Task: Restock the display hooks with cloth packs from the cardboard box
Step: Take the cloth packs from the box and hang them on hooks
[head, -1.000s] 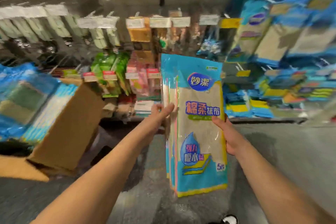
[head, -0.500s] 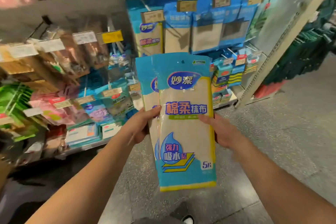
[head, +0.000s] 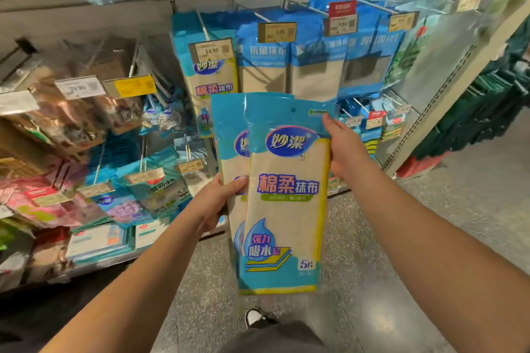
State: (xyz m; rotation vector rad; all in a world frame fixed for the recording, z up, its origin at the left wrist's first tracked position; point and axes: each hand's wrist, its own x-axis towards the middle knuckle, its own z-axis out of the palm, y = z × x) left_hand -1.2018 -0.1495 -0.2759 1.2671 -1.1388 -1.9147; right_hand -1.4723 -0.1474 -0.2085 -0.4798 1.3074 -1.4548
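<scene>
**Packs in hand, hook not yet reached**

Risk comes first. At least 2 cloth packs (head: 286, 195) are held fanned, the front one overlapping the one behind, and their slick film could let the rear pack slide out of the left hand (head: 213, 203) if the right hand (head: 342, 146) lifts the front one away too briskly. The hang hole (head: 292, 110) near the top of the front pack is small, so I judge that threading it onto the display hook (head: 204, 26) above the matching hanging packs (head: 210, 77) will need a steady aim; a miss could crease the header or knock the price tag (head: 210, 50) at the hook's tip. Carrying both packs to the hook at once could also jam them there.

Grip now. The left hand grips the packs at their left edge about mid-height, thumb lying across the front face. The right hand holds the front pack's upper right edge, just below the top corner, fingers behind it. Both packs stand upright between the hands, in front of the shelving and below the hook, apart from it. The cardboard box is not in view.
</scene>
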